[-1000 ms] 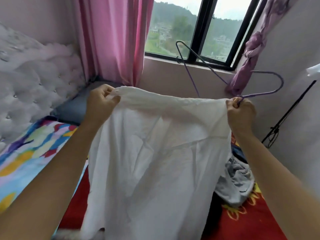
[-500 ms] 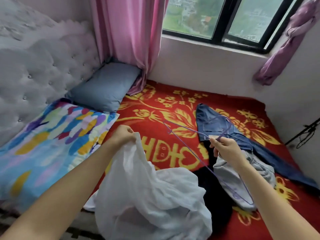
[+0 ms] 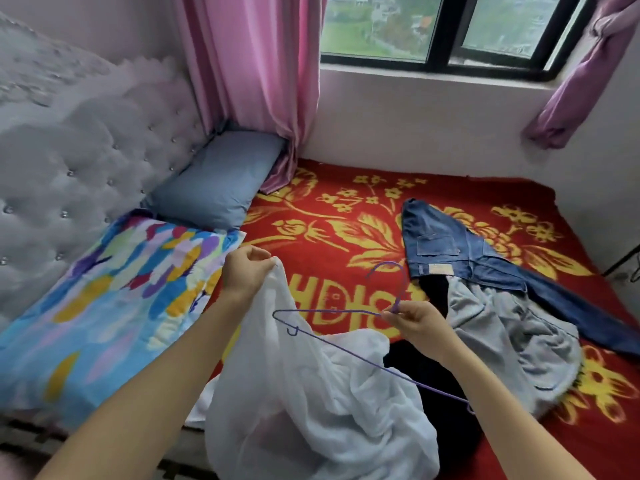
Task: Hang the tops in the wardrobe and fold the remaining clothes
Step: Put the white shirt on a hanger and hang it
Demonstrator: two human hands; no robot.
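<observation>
the white top [image 3: 311,393] lies bunched in a loose heap at the near edge of the bed, with one edge lifted. our left hand [image 3: 246,271] pinches that raised edge between thumb and curled fingers, so the cloth hangs from it down into the heap. our right hand [image 3: 415,320] pinches a thin purple wire hanger [image 3: 329,311] at its neck, fingers closed on the wire. the hook rises above the hand and the frame reaches out to the left and down over the white cloth. we cannot tell whether the wire touches the top.

just right of the heap, a black garment [image 3: 433,375] lies partly under it. a grey garment [image 3: 502,341] is crumpled beside that. blue jeans [image 3: 450,244] spread out farther back, and one leg runs off to the right. all of these rest on a red blanket [image 3: 346,209] with yellow flowers.

to the left lies a pillow with bright paint-like patches [image 3: 104,306], and behind it a plain blue pillow [image 3: 221,181] leans on the tufted pale headboard [image 3: 69,150]. a pink curtain [image 3: 256,81] hangs down to the blue pillow's corner. a black-framed window [image 3: 440,29] sits above the far wall, with a knotted purple curtain [image 3: 581,81] at its right.
</observation>
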